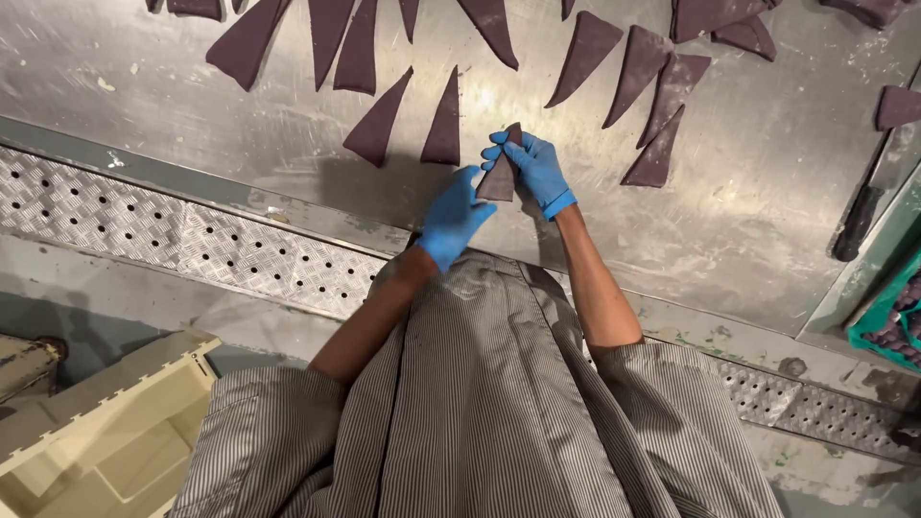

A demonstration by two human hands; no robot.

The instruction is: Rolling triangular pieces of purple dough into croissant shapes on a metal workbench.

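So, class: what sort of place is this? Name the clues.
Probably a commercial bakery or food workshop: a scuffed steel worktable, rows of dark purple dough triangles, and blue-gloved hands, left and right, shaping one triangle.

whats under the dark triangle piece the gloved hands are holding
Under the dark triangle piece, held by the left hand and right hand, is the bare steel table. The spot directly beneath is covered by the piece and gloves.
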